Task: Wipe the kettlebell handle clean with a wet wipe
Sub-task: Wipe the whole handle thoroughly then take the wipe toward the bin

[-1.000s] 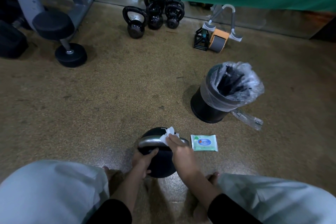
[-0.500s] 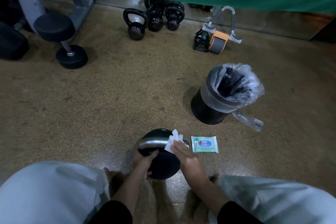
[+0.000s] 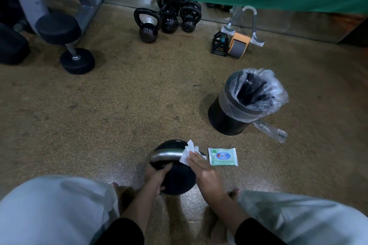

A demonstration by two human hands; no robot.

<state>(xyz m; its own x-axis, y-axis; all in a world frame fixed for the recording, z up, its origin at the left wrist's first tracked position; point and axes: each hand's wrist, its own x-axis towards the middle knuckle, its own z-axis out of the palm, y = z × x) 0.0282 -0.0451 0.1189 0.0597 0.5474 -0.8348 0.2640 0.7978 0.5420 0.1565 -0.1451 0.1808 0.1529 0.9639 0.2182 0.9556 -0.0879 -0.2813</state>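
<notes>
A black kettlebell [image 3: 179, 182] with a silver handle [image 3: 166, 155] stands on the floor between my knees. My left hand [image 3: 155, 178] grips the ball's left side, thumb up near the handle's base. My right hand [image 3: 205, 171] holds a crumpled white wet wipe [image 3: 188, 152] against the right end of the handle, fingers over the wipe. The right end of the handle is hidden under the wipe and my fingers.
A green wet wipe pack [image 3: 223, 156] lies just right of the kettlebell. A black bin [image 3: 229, 117] with a clear liner stands further right. Three small kettlebells [image 3: 168, 20], a dumbbell [image 3: 76, 60] and an ab roller [image 3: 238, 44] sit near the far green curtain.
My right hand slid the wipe along the handle from its middle toward the right end. My left hand stayed on the ball.
</notes>
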